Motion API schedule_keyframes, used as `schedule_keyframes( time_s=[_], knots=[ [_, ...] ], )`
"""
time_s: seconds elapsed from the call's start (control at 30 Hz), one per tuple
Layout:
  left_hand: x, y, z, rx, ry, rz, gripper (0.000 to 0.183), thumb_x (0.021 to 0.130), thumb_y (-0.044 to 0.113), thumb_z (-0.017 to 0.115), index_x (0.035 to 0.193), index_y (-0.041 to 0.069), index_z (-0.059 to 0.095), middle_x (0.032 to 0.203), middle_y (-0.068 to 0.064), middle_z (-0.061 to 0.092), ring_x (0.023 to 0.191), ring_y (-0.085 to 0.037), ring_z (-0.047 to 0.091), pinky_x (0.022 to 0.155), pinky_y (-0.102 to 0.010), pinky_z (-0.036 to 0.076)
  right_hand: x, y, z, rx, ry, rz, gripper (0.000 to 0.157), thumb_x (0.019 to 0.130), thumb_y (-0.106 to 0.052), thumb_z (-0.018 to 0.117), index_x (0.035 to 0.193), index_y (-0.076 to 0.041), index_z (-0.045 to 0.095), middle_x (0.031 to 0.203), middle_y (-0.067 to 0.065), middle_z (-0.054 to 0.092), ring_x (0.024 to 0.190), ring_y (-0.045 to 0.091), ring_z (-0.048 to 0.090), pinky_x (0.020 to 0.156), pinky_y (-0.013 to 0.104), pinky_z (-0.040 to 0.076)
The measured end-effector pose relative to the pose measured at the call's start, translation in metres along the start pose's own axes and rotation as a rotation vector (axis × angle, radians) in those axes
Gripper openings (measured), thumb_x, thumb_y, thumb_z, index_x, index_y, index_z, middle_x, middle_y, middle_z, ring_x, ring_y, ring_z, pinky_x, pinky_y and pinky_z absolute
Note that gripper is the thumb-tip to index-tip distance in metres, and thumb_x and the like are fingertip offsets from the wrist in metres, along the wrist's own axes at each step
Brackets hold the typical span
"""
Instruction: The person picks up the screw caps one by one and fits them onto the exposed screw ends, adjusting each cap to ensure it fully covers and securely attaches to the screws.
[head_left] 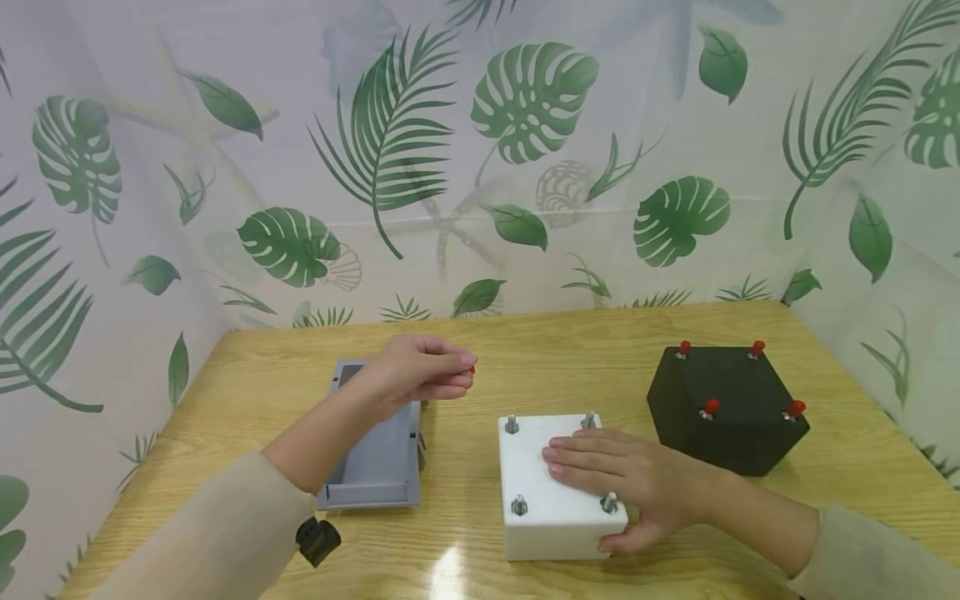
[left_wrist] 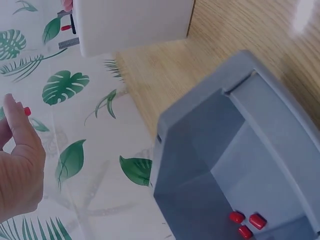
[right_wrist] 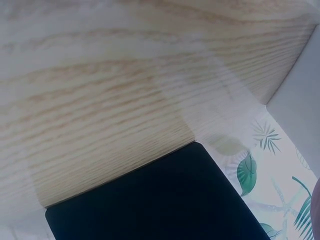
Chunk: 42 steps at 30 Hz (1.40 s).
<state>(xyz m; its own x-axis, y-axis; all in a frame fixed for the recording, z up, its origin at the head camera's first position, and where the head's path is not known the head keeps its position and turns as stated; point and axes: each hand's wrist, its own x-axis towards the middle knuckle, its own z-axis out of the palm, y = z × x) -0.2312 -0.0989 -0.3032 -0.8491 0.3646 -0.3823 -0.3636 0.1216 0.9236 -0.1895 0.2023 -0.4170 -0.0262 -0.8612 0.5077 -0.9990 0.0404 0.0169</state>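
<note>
Between thumb and fingers, my left hand (head_left: pixel 422 373) pinches a small red cap (left_wrist: pixel 27 111), held up above the grey bin. My right hand (head_left: pixel 618 467) lies on the white block (head_left: pixel 536 467), fingers extended over its top and thumb down at its side. A bare metal bolt stands up near each corner of the block, such as the front-left bolt (head_left: pixel 519 505). The grey bin (head_left: pixel 375 494) sits left of the block, and three red caps (left_wrist: pixel 257 221) lie inside it in the left wrist view.
To the right stands a black block (head_left: pixel 738 387) with a red-capped bolt (head_left: pixel 711 407) at each corner. Under my left sleeve is a small black object (head_left: pixel 318 540). A leaf-print cloth (head_left: pixel 480 167) hangs behind and beside the wooden table (head_left: pixel 525 358).
</note>
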Motion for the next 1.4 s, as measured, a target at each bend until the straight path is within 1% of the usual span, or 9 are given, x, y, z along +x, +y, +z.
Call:
schedule_keyframes(
  time_s=[0.17, 0.33, 0.53, 0.63, 0.77, 0.93, 1.07, 1.27, 1.4],
  knots=[
    [0.007, 0.003, 0.014, 0.049, -0.040, 0.009, 0.025, 0.094, 0.005, 0.058, 0.113, -0.010, 0.060, 0.076, -0.003, 0.067, 0.066, -0.008, 0.066, 0.068, -0.021, 0.057, 0.000, 0.000, 0.000, -0.009, -0.002, 0.004, 0.076, 0.084, -0.050, 0.064, 0.133, 0.005, 0.048, 0.140, 0.017, 0.047, 0.132, 0.027, 0.043, 0.116, 0.029, 0.022],
    [0.011, 0.006, 0.027, 0.088, -0.065, 0.009, 0.024, 0.094, 0.005, 0.057, 0.112, -0.009, 0.062, 0.075, -0.004, 0.067, 0.066, -0.009, 0.067, 0.068, -0.023, 0.058, 0.000, -0.001, 0.000, -0.005, -0.006, 0.006, 0.076, 0.083, -0.050, 0.064, 0.133, 0.005, 0.048, 0.140, 0.018, 0.047, 0.131, 0.027, 0.043, 0.116, 0.029, 0.022],
    [0.018, 0.008, 0.039, 0.084, -0.100, 0.001, 0.024, 0.093, 0.004, 0.057, 0.112, -0.010, 0.061, 0.074, -0.005, 0.068, 0.065, -0.010, 0.068, 0.067, -0.024, 0.058, 0.001, 0.000, 0.000, -0.007, 0.000, -0.002, 0.077, 0.082, -0.049, 0.067, 0.133, 0.006, 0.048, 0.140, 0.018, 0.047, 0.130, 0.028, 0.044, 0.116, 0.030, 0.023],
    [0.021, 0.007, 0.044, 0.093, -0.132, -0.002, 0.024, 0.093, 0.005, 0.058, 0.113, -0.009, 0.062, 0.075, -0.006, 0.068, 0.066, -0.011, 0.068, 0.066, -0.024, 0.058, 0.001, 0.000, 0.000, -0.005, 0.002, -0.006, 0.078, 0.081, -0.048, 0.068, 0.132, 0.006, 0.048, 0.139, 0.019, 0.047, 0.130, 0.029, 0.044, 0.116, 0.030, 0.024],
    [0.025, 0.007, 0.048, 0.136, -0.165, 0.004, 0.023, 0.094, 0.008, 0.058, 0.112, -0.006, 0.063, 0.080, -0.006, 0.067, 0.068, -0.011, 0.069, 0.067, -0.026, 0.058, 0.001, 0.000, -0.001, 0.003, -0.004, -0.003, 0.078, 0.080, -0.047, 0.069, 0.132, 0.006, 0.048, 0.139, 0.019, 0.047, 0.130, 0.029, 0.044, 0.116, 0.030, 0.024],
    [0.029, 0.008, 0.056, 0.170, -0.188, 0.006, 0.024, 0.093, 0.009, 0.059, 0.113, -0.005, 0.063, 0.082, -0.006, 0.067, 0.068, -0.011, 0.068, 0.069, -0.028, 0.059, 0.002, 0.001, -0.002, 0.016, -0.003, -0.003, 0.078, 0.080, -0.046, 0.070, 0.132, 0.007, 0.047, 0.139, 0.019, 0.047, 0.130, 0.029, 0.043, 0.116, 0.030, 0.024],
    [0.036, 0.010, 0.064, 0.182, -0.208, -0.001, 0.024, 0.092, 0.009, 0.060, 0.112, -0.004, 0.064, 0.082, -0.006, 0.068, 0.066, -0.011, 0.067, 0.069, -0.029, 0.059, 0.002, 0.003, -0.003, 0.018, -0.002, -0.001, 0.078, 0.081, -0.047, 0.068, 0.132, 0.007, 0.048, 0.139, 0.019, 0.047, 0.130, 0.029, 0.043, 0.116, 0.031, 0.024],
    [0.046, 0.013, 0.073, 0.197, -0.217, -0.025, 0.024, 0.092, 0.009, 0.062, 0.112, -0.004, 0.064, 0.087, -0.012, 0.071, 0.065, -0.012, 0.067, 0.068, -0.029, 0.059, 0.003, 0.003, -0.007, 0.020, -0.007, 0.008, 0.078, 0.081, -0.048, 0.068, 0.132, 0.007, 0.048, 0.139, 0.019, 0.047, 0.131, 0.029, 0.043, 0.116, 0.031, 0.024],
    [0.050, 0.015, 0.078, 0.194, -0.236, -0.037, 0.023, 0.091, 0.008, 0.063, 0.110, -0.004, 0.065, 0.083, -0.010, 0.070, 0.065, -0.012, 0.067, 0.067, -0.029, 0.059, 0.005, 0.004, -0.011, 0.027, -0.009, 0.015, 0.078, 0.081, -0.049, 0.068, 0.132, 0.006, 0.048, 0.139, 0.018, 0.047, 0.130, 0.029, 0.043, 0.116, 0.031, 0.023]
  ],
)
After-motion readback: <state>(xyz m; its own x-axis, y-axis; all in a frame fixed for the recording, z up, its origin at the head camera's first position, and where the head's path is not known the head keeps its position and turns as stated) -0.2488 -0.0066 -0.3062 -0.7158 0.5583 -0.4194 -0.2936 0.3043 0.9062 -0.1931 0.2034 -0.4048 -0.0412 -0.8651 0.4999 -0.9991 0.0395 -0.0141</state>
